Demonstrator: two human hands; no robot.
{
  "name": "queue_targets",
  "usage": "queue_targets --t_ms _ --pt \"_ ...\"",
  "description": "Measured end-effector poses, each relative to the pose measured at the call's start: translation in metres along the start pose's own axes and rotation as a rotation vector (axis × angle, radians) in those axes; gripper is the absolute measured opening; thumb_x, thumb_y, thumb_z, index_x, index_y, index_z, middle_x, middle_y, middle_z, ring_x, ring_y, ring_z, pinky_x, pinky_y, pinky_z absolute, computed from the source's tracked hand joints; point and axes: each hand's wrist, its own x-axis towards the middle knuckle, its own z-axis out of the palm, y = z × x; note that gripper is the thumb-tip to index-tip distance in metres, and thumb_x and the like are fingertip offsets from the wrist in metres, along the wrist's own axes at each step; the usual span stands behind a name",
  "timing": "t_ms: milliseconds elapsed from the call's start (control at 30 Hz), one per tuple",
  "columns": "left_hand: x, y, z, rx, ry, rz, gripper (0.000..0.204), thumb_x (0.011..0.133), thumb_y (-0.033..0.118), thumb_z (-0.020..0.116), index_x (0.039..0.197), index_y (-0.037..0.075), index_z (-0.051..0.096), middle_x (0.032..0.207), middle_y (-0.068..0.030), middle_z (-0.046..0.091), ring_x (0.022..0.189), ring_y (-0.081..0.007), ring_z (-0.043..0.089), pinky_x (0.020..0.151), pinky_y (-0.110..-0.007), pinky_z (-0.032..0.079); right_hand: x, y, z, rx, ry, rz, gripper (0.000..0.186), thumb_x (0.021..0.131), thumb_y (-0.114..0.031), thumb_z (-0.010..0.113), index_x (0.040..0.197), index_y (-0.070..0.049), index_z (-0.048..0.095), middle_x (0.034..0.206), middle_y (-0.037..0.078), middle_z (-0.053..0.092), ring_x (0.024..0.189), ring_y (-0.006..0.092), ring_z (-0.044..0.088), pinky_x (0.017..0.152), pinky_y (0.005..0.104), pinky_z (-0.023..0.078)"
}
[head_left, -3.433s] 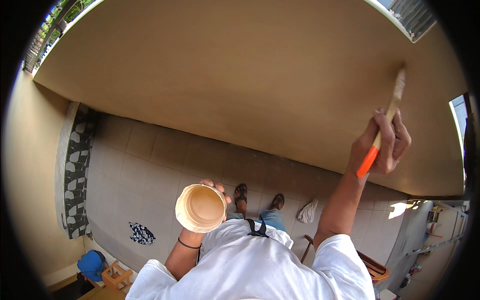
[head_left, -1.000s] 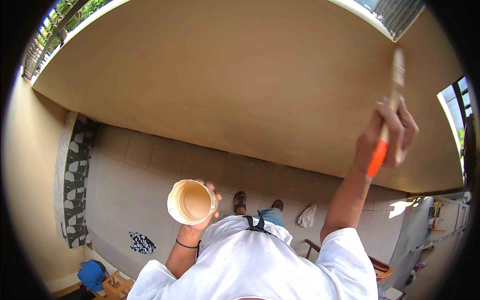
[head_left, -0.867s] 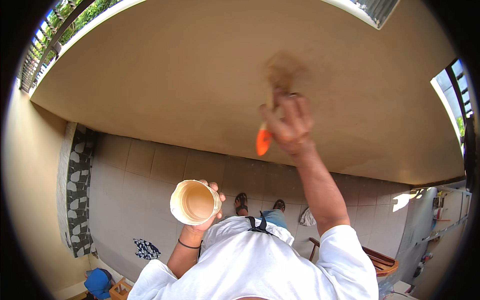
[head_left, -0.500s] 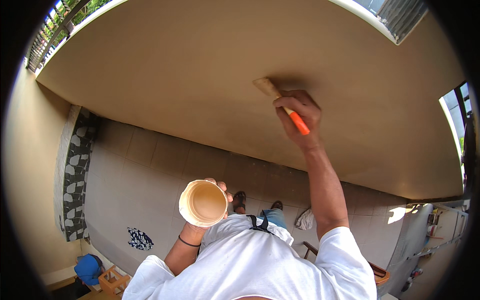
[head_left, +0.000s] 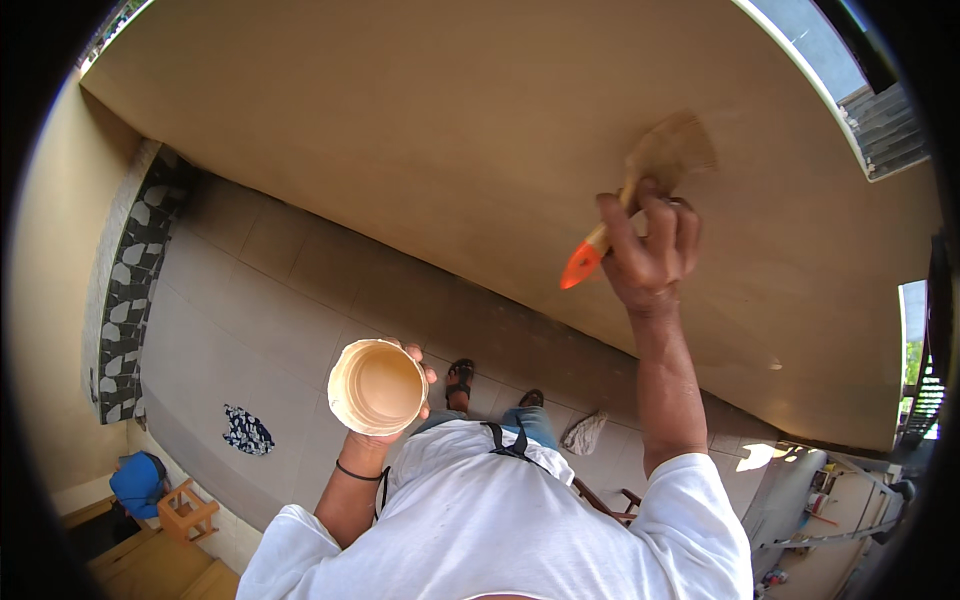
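In my right hand [head_left: 655, 245] is a paintbrush [head_left: 628, 190] with a wooden handle and an orange end. Its wide bristles are fanned out against the tan wall [head_left: 430, 120], and they look slightly blurred. The fingers close around the handle near the ferrule. Lower down and to the left, my left hand [head_left: 415, 370] is wrapped round an open, cream-coloured paint tub [head_left: 377, 387] with a paint-crusted rim. Tan paint shows inside it. Part of that hand is hidden behind the tub.
A stone-patterned strip [head_left: 135, 290] borders the tiled floor at left. A patterned cloth [head_left: 247, 430] and a pale rag [head_left: 584, 433] lie on the floor. At lower left are a blue item [head_left: 138, 485] and a wooden stool [head_left: 187, 512]. A ladder [head_left: 845, 538] stands at right.
The brush in my right hand has moved right along the wall; its bristles now point up-right instead of up-left. My view has turned, and the tub appears slightly farther left and higher.
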Motion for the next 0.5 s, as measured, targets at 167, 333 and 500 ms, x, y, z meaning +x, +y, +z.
queue_targets --t_ms 167,333,500 --pt "-0.005 0.005 -0.007 0.069 -0.024 0.022 0.072 0.100 0.052 0.074 0.149 0.005 0.047 0.143 -0.0206 0.052 0.134 -0.0487 0.056 0.081 -0.061 0.070 -0.070 -0.058 0.066 0.191 -0.178 -0.023 0.035 0.064 -0.003 0.078 0.095 -0.019 0.076 0.109 0.005 0.066 0.090 0.0269 0.062 0.078 0.0401 0.056" --pt "-0.015 0.009 -0.010 0.083 -0.033 0.053 0.072 0.100 0.052 0.073 0.148 0.005 0.048 0.143 -0.0209 0.052 0.134 -0.0493 0.055 0.081 -0.061 0.070 -0.110 -0.097 0.103 0.422 -0.443 0.008 0.037 0.067 -0.001 0.078 0.100 -0.018 0.075 0.109 0.006 0.066 0.092 0.0293 0.064 0.077 0.0416 0.056" --pt "-0.025 0.011 -0.019 0.037 -0.044 0.079 0.070 0.101 0.051 0.073 0.148 0.005 0.048 0.143 -0.0213 0.051 0.137 -0.0496 0.054 0.082 -0.062 0.070 -0.056 -0.079 0.092 0.627 -0.288 0.130 0.033 0.076 0.003 0.080 0.104 -0.014 0.075 0.101 0.007 0.069 0.089 0.0299 0.068 0.073 0.0425 0.058"
